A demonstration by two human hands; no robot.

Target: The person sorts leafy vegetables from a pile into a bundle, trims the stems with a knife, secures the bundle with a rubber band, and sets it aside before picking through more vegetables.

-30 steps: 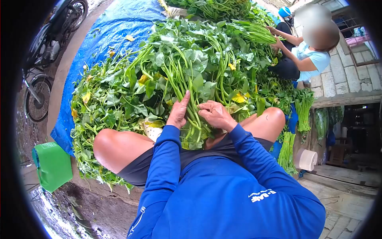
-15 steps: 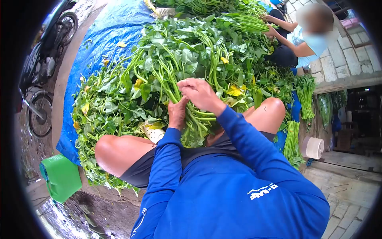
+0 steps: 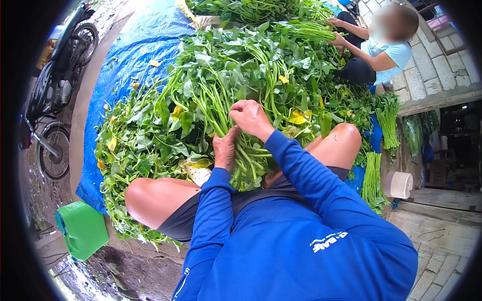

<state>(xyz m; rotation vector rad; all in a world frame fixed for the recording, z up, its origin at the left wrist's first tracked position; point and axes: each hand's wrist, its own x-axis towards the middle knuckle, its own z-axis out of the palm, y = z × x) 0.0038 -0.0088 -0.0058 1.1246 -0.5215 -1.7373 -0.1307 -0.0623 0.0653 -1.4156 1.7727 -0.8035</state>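
Between my knees, a bunch of long-stemmed leafy greens [image 3: 215, 111], looking like water spinach, points away from me. My left hand [image 3: 225, 149] is wrapped round its stems from the left side. Just above and to the right, my right hand [image 3: 252, 119] is closed, fingers curled together over the stems. Whatever lies between those fingers is hidden. A wide heap of loose leafy greens [image 3: 143, 145], with a few yellow leaves, spreads around my legs and beyond the bunch.
A blue tarp [image 3: 133, 55] lies beneath the heap. At the upper right a co-worker [image 3: 386, 55] holds a stem bundle [image 3: 309, 31]. Tied bundles [image 3: 373, 183] rest at the right. A green container [image 3: 83, 231] stands lower left, near a parked motorcycle [image 3: 63, 90].
My right hand has shifted slightly right and its fingers have drawn in tighter. My left hand keeps its hold on the bunch. The view has moved a little.
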